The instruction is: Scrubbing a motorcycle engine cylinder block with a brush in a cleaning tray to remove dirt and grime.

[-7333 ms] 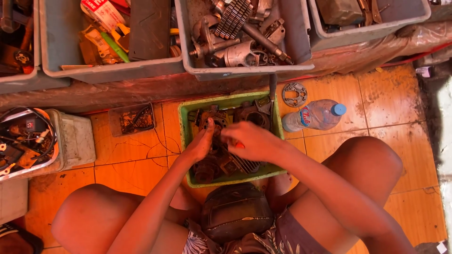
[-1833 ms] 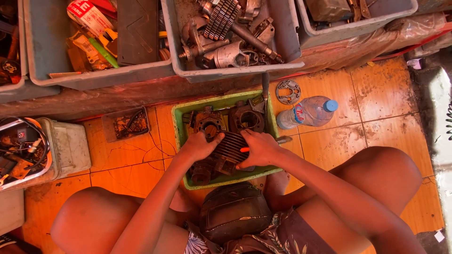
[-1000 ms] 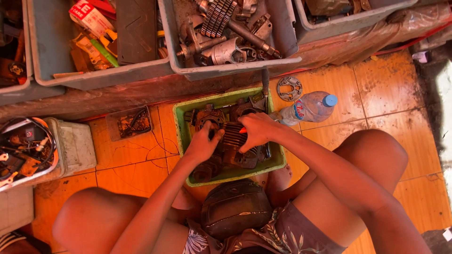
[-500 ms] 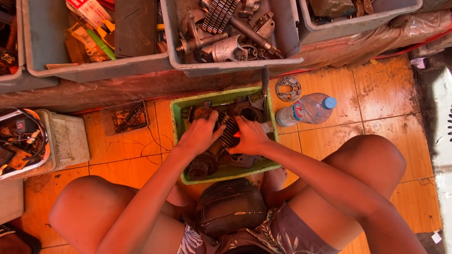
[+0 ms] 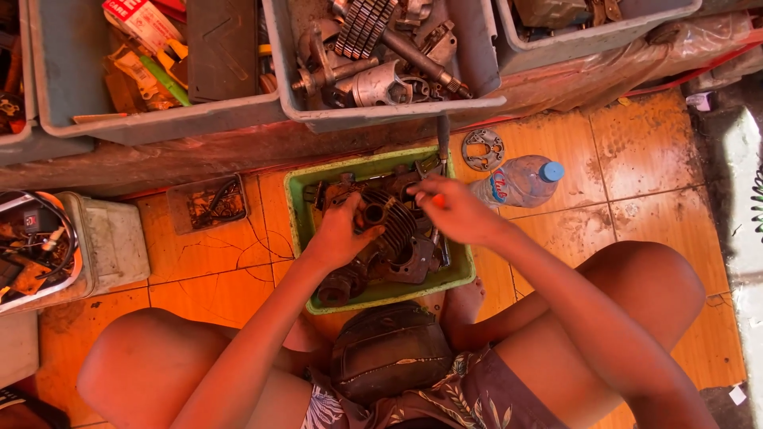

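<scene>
Hands meet over the green tray (image 5: pixel 302 208): left hand (image 5: pixel 340 234) curls around a finned engine part (image 5: pixel 393 230); right hand (image 5: pixel 453 210) pinches an orange-handled tool (image 5: pixel 437 200) closed.

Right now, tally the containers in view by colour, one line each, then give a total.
Grey bins along the top: 4, e.g.
Green tray under both hands, holding the finned engine cylinder: 1
Clear plastic bottle with a blue cap: 1
Pale tub at far left: 1
Total: 7

Red-white carton (image 5: pixel 143 20) in grey bin (image 5: pixel 159 119); red-blue bottle label (image 5: pixel 498 187).
</scene>
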